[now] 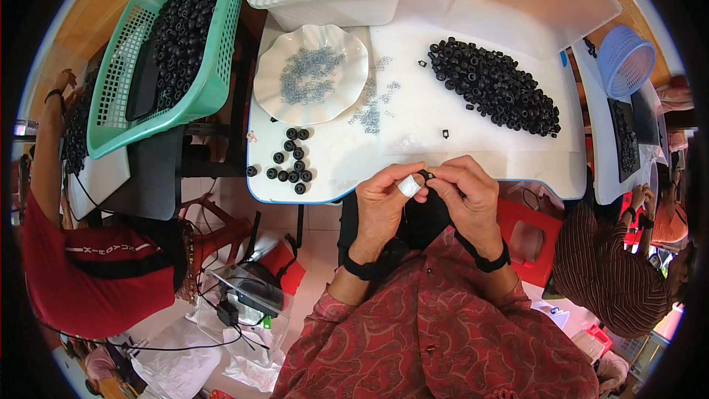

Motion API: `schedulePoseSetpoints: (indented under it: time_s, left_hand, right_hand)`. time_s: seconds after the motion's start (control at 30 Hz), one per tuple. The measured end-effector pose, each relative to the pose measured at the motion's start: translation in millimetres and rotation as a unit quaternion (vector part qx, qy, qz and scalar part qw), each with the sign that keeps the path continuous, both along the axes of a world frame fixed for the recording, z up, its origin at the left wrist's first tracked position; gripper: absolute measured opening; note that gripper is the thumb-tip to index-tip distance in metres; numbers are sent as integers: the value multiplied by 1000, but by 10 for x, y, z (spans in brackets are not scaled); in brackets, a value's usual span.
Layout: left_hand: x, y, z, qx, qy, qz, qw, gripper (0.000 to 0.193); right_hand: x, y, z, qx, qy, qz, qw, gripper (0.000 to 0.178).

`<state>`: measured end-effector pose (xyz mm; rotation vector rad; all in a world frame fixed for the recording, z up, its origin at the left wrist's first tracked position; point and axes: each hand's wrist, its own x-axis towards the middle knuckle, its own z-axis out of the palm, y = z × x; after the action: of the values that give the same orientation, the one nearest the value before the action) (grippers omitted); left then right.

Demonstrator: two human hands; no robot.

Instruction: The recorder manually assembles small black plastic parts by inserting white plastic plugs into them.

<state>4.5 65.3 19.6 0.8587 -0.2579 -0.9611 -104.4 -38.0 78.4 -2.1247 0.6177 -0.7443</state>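
My left hand (380, 203) and my right hand (474, 196) meet just over the table's front edge. Both pinch a small black plastic part (426, 174) between their fingertips. Its exact shape is mostly hidden by the fingers. White tape (409, 186) wraps a digit of my left hand. To the left, a loose group of round black parts (297, 155) lies near the front edge. A cream wavy-rimmed plate (267, 94) holds many tiny clear-grey pieces (314, 74). More of these are scattered beside it. A large pile of black ring-shaped parts (491, 85) lies to the right.
A white tub (332, 9) of black parts stands behind the plate. At far left is a green basket (225, 52) with black parts. A blue basket (626, 63) stands far right. Co-workers sit at both sides. A red stool (543, 251) is by my right side.
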Motion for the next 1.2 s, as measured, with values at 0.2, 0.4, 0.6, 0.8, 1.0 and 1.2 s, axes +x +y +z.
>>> schedulePoseSetpoints:
  time_s: [0.2, 0.4, 0.6, 0.8, 1.0, 1.2]
  left_hand:
    - [86, 13, 5, 56, -42, -21, 997, 18]
    - [220, -24, 49, 88, -93, -27, 991, 18]
    - [316, -93, 87, 129, -151, -11, 980, 20]
    - [393, -206, 33, 169, -357, 19, 918, 22]
    - [412, -166, 104, 181, -462, 9, 868, 19]
    - [324, -132, 93, 168, -503, 0, 848, 27]
  right_hand:
    - [28, -31, -71, -4, 13, 19, 1000, 17]
    - [133, -94, -155, -40, 8, 36, 999, 16]
    - [258, -175, -261, -86, 5, 14, 996, 17]
    - [342, -245, -458, -87, 1, -9, 996, 17]
    - [293, -162, -478, -94, 13, -30, 995, 16]
    - [220, 19, -543, -19, 24, -67, 997, 14]
